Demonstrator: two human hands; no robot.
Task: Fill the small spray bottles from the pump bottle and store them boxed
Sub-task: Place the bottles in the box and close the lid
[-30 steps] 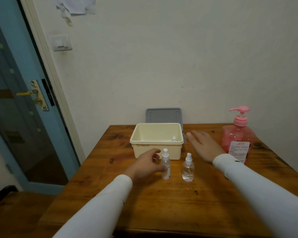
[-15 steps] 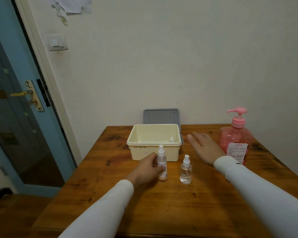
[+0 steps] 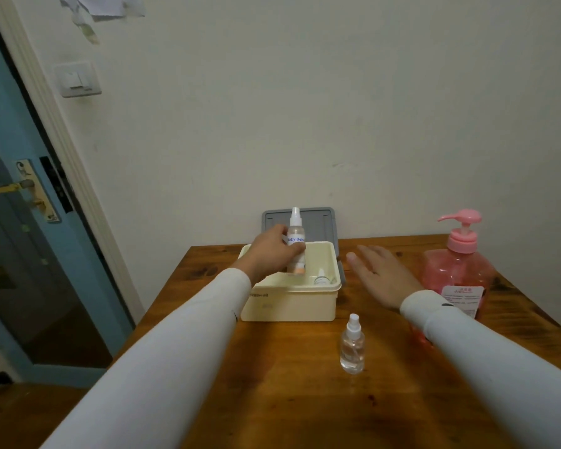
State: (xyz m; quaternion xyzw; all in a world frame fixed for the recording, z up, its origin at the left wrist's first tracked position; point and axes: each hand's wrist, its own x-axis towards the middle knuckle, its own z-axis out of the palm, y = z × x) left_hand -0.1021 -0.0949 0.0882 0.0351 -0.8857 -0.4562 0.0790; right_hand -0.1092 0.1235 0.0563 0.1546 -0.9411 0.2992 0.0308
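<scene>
One labelled spray bottle (image 3: 295, 241) lifted off the bench (image 3: 305, 400) within the last half second — carried up and back, held upright over the open cream box (image 3: 289, 303). Means storing under way, by the look of it: a second small bottle (image 3: 321, 280) already lay inside the box at its right end, only cap and shoulder visible. Left hand (image 3: 272, 251) clenched round the labelled bottle's middle, fingers wrapped over the label, nozzle standing clear above the grip and the base poking out below, level with the box rim. Stayed flat on the bench just right of the box, right hand (image 3: 379, 273) — fingers straight, grasping nothing. Left standing alone in front of the box, one clear spray bottle (image 3: 352, 345) — probably next to go in. Beside the right wrist, pink pump bottle (image 3: 457, 270); behind the box, grey lid (image 3: 318, 228) leaning on the wall.
</scene>
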